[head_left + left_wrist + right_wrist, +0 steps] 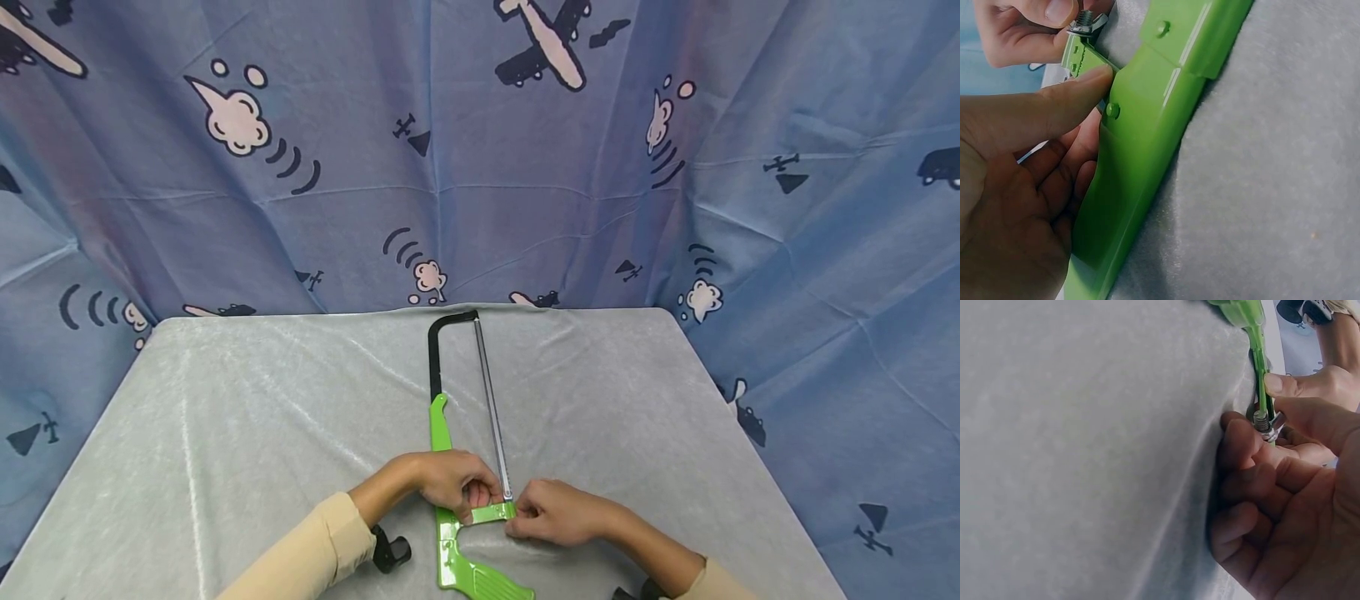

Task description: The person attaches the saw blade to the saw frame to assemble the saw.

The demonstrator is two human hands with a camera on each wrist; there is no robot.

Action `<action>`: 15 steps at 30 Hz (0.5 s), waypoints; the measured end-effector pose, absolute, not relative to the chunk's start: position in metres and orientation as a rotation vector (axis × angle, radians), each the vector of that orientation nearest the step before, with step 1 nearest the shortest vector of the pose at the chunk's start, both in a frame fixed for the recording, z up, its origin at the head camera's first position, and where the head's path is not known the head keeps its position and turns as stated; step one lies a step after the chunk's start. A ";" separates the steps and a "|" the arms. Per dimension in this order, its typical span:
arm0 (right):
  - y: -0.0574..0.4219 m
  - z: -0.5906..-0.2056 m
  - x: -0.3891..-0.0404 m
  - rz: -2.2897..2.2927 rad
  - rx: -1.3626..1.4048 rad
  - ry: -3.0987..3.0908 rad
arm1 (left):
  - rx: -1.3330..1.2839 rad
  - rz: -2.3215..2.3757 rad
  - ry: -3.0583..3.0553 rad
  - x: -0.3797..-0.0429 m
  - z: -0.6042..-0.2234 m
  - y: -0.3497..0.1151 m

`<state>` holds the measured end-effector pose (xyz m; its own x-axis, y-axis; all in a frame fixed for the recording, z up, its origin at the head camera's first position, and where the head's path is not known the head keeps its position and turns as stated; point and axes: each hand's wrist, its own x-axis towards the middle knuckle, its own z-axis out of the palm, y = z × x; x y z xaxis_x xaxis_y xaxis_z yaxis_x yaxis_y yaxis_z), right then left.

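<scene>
A hacksaw lies on the cloth, its green handle toward me, its black front frame pointing away and its silver blade on the right side. My left hand grips the green crosspiece by the blade's near end, the thumb pressed on its edge in the left wrist view. At that crosspiece's right end, my right hand pinches a metal wing nut between thumb and index finger. The threaded bolt sticks out through the nut. The right hand's other fingers curl against the cloth.
The table is covered by a grey plush cloth with a few creases. Behind and beside it hangs a blue curtain printed with planes and clouds. Beige sleeves and dark wrist camera mounts show near the front.
</scene>
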<state>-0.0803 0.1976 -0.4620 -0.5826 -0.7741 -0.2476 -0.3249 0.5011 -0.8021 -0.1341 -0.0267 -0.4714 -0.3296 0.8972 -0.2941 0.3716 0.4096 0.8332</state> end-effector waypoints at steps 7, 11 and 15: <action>0.199 -0.462 -0.081 -0.987 -0.891 2.105 | 1.077 0.864 1.878 -0.134 -0.473 -0.027; 0.199 -0.461 -0.081 -0.976 -0.887 2.105 | 1.077 0.865 1.875 -0.134 -0.473 -0.027; 0.198 -0.460 -0.081 -0.968 -0.889 2.102 | 1.085 0.863 1.876 -0.135 -0.473 -0.027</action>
<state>-0.0813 0.1983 -0.4597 -0.5582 -0.7840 -0.2714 -0.3037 0.4975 -0.8126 -0.1348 -0.0266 -0.4728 -0.3246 0.8999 -0.2913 0.3644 0.4032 0.8394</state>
